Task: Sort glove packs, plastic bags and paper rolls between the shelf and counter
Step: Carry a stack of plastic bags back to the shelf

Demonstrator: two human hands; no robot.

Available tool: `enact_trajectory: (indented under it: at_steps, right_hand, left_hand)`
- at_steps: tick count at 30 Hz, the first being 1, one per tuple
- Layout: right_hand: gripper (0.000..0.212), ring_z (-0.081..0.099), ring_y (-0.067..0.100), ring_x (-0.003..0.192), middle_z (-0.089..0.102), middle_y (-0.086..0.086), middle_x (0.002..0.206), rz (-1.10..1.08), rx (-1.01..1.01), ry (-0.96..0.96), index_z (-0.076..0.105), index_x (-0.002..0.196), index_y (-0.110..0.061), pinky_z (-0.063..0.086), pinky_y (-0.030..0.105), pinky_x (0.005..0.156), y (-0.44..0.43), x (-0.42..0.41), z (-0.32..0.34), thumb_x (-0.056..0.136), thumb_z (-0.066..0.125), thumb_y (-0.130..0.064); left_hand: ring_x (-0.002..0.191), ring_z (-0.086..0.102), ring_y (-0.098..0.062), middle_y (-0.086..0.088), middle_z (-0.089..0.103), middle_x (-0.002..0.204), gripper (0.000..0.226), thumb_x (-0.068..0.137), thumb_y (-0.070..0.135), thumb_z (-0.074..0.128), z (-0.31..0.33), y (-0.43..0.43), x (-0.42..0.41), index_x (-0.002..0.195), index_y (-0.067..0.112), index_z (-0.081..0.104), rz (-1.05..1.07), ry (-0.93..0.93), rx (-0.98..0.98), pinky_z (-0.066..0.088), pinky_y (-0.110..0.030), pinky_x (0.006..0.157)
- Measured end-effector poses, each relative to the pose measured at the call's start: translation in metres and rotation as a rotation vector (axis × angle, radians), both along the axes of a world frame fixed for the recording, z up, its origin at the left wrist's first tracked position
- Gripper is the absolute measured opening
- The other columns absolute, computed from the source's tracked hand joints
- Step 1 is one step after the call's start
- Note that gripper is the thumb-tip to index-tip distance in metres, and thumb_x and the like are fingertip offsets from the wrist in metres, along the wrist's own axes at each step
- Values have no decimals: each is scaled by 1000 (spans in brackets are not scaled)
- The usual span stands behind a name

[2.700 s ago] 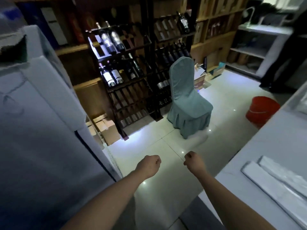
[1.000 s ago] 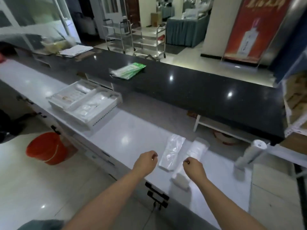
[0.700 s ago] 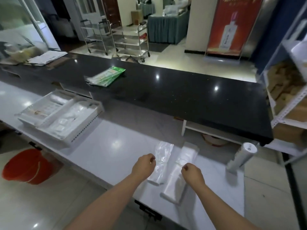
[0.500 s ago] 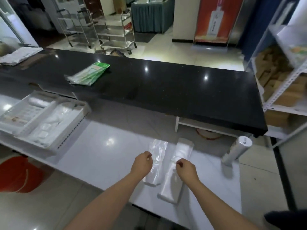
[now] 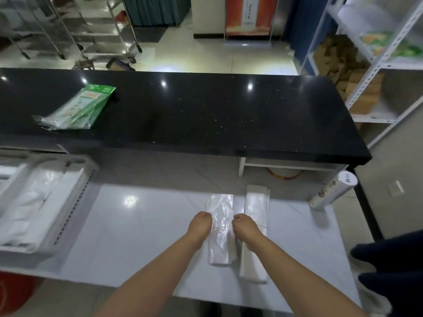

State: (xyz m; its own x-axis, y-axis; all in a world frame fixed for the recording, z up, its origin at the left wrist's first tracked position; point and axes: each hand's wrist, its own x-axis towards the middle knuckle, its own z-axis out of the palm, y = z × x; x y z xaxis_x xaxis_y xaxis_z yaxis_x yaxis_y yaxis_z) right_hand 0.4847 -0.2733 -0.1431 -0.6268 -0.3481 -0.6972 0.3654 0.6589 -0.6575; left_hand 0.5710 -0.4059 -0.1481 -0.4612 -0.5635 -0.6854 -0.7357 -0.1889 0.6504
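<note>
Steel trolleys (image 5: 91,30) stand far back on the tiled floor (image 5: 206,58), next to a blue cloth (image 5: 155,10) and a red banner (image 5: 248,14). A white tray (image 5: 75,202) sits left, with a red bucket (image 5: 16,291) below it. Brown cardboard (image 5: 338,58) is heaped at right.

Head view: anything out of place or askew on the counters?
The paper roll sits at the right edge of the white counter and looks tilted, though the wide lens may exaggerate that. The green glove pack lies skewed on the black counter. Nothing looks spilled or torn.
</note>
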Motion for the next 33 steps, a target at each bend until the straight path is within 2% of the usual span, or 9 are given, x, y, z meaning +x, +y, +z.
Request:
enact_trajectory:
  at_steps: [3,6,8,14,21,25,28,30,33]
  right_hand:
    - [19,31,17,48,33,3,58,-96,-25,-43,42,63,-18,20,27,46,-8,0,-4,71,37,-2]
    - [33,32,17,43,29,3,53,-177,-22,-30,31,49,-21,20,26,44,-12,0,-7,68,39,4]
    - [34,34,20,50,31,5,54,-190,-3,-8,33,48,-20,24,27,47,-14,4,-8,68,42,6]
    - [36,31,16,49,32,1,54,-91,4,59,41,60,-14,23,23,45,-21,9,-11,80,69,-8]
    - [25,34,18,52,42,5,60,-194,-35,14,49,65,-12,25,23,49,5,-11,2,82,67,-6]
    - [4,53,23,64,62,13,73,-253,-77,-46,67,82,-5,41,31,60,32,-34,6,83,64,-6]
    - [4,48,20,59,54,12,69,-254,-50,3,64,76,-8,37,28,56,52,-44,8,79,63,-7]
    - [19,42,18,50,47,6,59,-231,7,74,56,64,-12,35,24,51,63,-46,5,80,61,-4]
    - [19,43,23,61,44,10,62,-165,186,187,51,61,-13,32,28,61,75,-44,-9,78,59,-11]
  left_hand:
    - [100,63,-49,-32,63,106,33,80,24,37,-41,-17,-4,91,-3,51,-18,-54,7,51,-50,66]
    - [65,61,-34,-23,58,82,17,80,19,40,-35,-26,-3,76,8,52,28,-16,113,44,-36,59]
    - [56,46,-18,-7,47,73,14,85,11,40,-7,-25,0,76,16,48,84,15,211,39,-25,54]
    - [53,53,-18,-4,47,68,19,95,-1,34,18,-25,5,84,10,44,108,76,322,40,-18,40]
    - [46,35,-17,-6,39,59,19,77,-2,42,17,-16,-12,67,15,39,-12,85,294,28,-27,48]
    - [51,39,-18,-8,45,66,15,71,0,54,14,7,-31,69,15,50,-79,134,323,34,-29,52]
    - [57,51,-20,-10,57,69,18,78,-2,53,11,27,-42,70,12,61,-132,164,295,49,-30,60]
    - [55,47,-19,-6,55,63,19,77,3,53,7,35,-44,64,16,57,-215,140,217,44,-29,58]
    - [53,41,-18,0,49,55,21,71,12,51,-2,38,-43,53,21,46,-269,78,98,32,-26,54]
